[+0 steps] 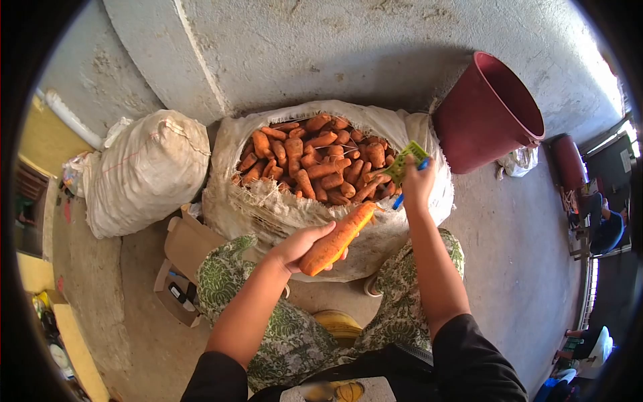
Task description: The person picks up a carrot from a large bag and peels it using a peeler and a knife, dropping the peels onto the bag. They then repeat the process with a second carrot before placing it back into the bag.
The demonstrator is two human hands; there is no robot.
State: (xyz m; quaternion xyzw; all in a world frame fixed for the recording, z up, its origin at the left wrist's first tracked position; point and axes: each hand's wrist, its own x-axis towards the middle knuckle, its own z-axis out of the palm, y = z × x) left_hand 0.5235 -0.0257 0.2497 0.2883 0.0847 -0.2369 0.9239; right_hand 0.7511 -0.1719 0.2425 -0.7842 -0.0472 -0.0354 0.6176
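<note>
Gripping left hand point(305, 246): you had its fingers wrapped round a carrot point(340, 238).
Carrot: it slanted over the near side of an open sack point(268, 220), its narrow tip toward your other hand.
Right hand point(418, 184): you were grasping a yellow-green slotted tool point(398, 167); whether the blue part there was separate could not be told.
Pile point(321, 164): more carrots filled the sack's mouth before you.
Bucket point(472, 120): it stood dark red beside the sack, on your right.
Second sack point(157, 174): it sat on your left, near a cardboard box point(191, 242).
</note>
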